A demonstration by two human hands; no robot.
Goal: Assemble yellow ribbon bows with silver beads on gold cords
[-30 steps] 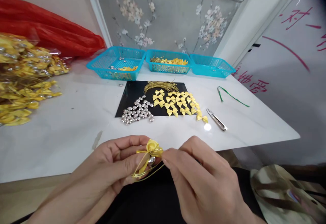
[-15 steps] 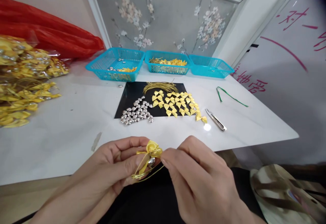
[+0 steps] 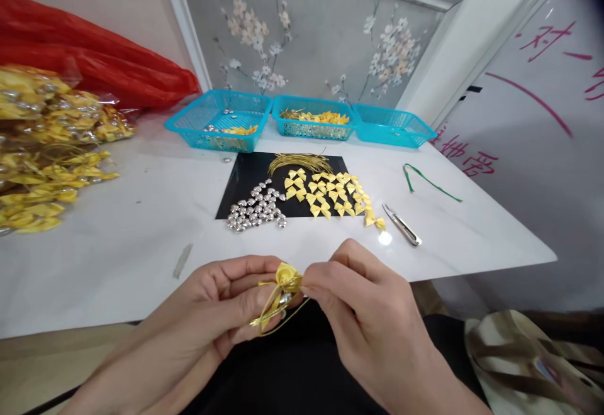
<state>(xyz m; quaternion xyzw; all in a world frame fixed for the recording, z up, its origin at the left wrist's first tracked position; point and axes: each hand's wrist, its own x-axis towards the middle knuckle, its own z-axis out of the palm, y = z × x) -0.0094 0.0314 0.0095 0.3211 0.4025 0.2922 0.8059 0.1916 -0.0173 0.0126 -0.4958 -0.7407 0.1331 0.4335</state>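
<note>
Down by the table (image 3: 141,264) edge, left hand (image 3: 212,314) and right hand (image 3: 363,314) both pinch a yellow bow (image 3: 287,275); looks feather-light, floppy, slippery, best held at its knot.

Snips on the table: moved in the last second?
No. The snips lie at the same spot right of the black mat; only the camera shifted a little.

Bright, even light is washing over the white table (image 3: 117,264); a small glare spot (image 3: 384,237) is shining just beyond the right hand (image 3: 372,314). Straight lines are bowing at the edges.
</note>
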